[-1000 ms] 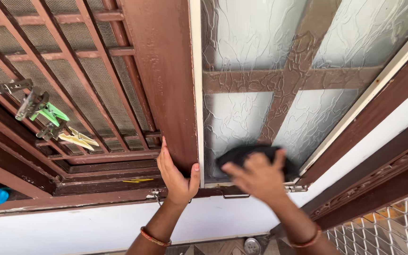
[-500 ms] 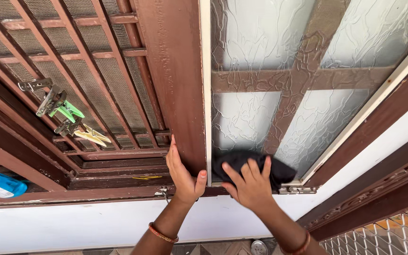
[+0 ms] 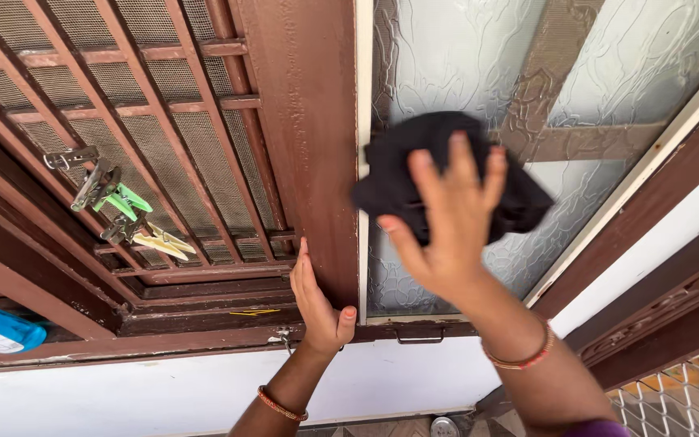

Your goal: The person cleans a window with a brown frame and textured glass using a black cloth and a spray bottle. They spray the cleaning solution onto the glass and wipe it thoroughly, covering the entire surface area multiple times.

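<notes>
Against the frosted glass pane [image 3: 608,73], I'm seeing the right hand [image 3: 446,226] pressing a black cloth [image 3: 414,162], half-hiding it; at 8 o'clock, the left hand [image 3: 321,303] is gripping the brown window frame [image 3: 309,137].
</notes>
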